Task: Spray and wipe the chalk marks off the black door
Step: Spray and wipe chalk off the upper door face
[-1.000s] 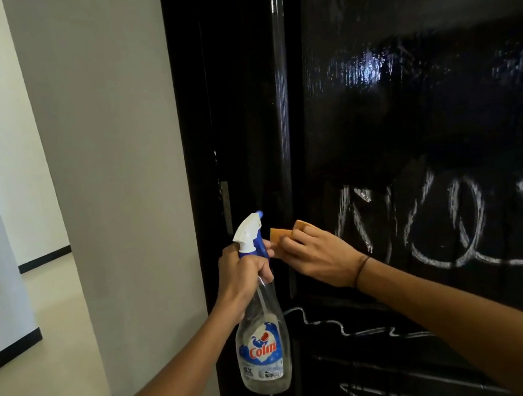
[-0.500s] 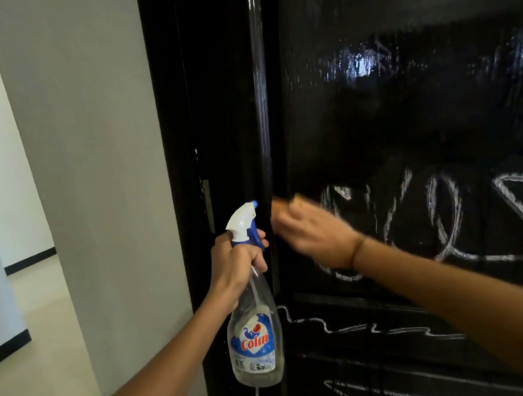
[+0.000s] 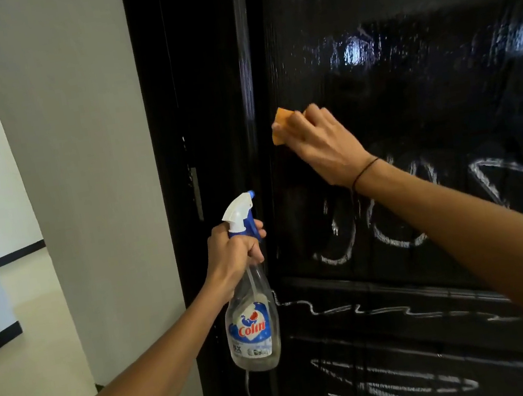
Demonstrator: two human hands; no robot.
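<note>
Door (image 3: 399, 39) black and glossy, right hand (image 3: 320, 144) pressing orange cloth (image 3: 279, 124) on it, left hand (image 3: 232, 257) gripping spray bottle (image 3: 253, 329)

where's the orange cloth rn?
Head view, centre: the orange cloth is pressed to the black door under the right hand, above the chalk marks.

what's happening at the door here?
A person is cleaning chalk marks off a glossy black door. The right hand presses an orange cloth against the upper panel, above the scribbles. The left hand grips a spray bottle by the neck, nozzle toward the door, held low and to the left. The upper panel looks wet. Chalk loops, a wavy line and scribbles lower down are still there.
</note>
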